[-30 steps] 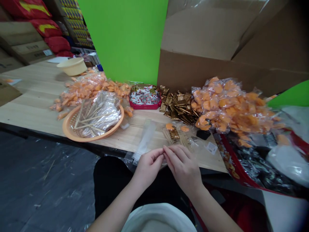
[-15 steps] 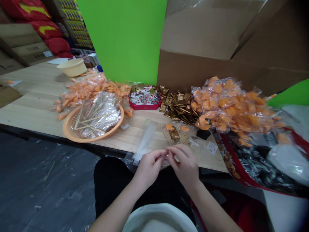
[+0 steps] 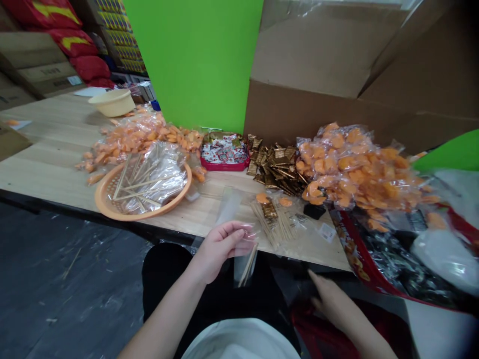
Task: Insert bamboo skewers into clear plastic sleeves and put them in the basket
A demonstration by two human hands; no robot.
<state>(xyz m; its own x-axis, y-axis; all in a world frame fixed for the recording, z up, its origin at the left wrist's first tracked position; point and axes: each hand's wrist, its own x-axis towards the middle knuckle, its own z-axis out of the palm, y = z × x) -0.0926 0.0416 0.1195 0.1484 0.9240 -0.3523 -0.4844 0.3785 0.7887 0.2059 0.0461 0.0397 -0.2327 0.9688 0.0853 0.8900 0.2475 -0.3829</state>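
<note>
My left hand (image 3: 224, 247) pinches the top of a clear plastic bag (image 3: 247, 264) with thin wooden sticks inside, held over my lap at the table's front edge. Lower right, my right hand (image 3: 329, 296) is away from the bag, below the table edge; it is smeared by motion and its fingers are unclear. Wooden sticks (image 3: 279, 229) lie on the table beyond, with a gold packet (image 3: 269, 208) and orange pieces on them. Left of these lies a stack of clear bags (image 3: 229, 204).
An orange basket (image 3: 103, 202) of bagged sticks stands left. A red tray (image 3: 224, 166) of small packets, gold packets (image 3: 279, 167) and bagged orange pieces (image 3: 355, 164) line the back. A black block (image 3: 314, 211) sits right; a white bin (image 3: 239, 339) is below me.
My hands, which were together, have parted. My right hand has moved down and right, while my left hand has moved slightly left, and the bag with sticks now shows below it.
</note>
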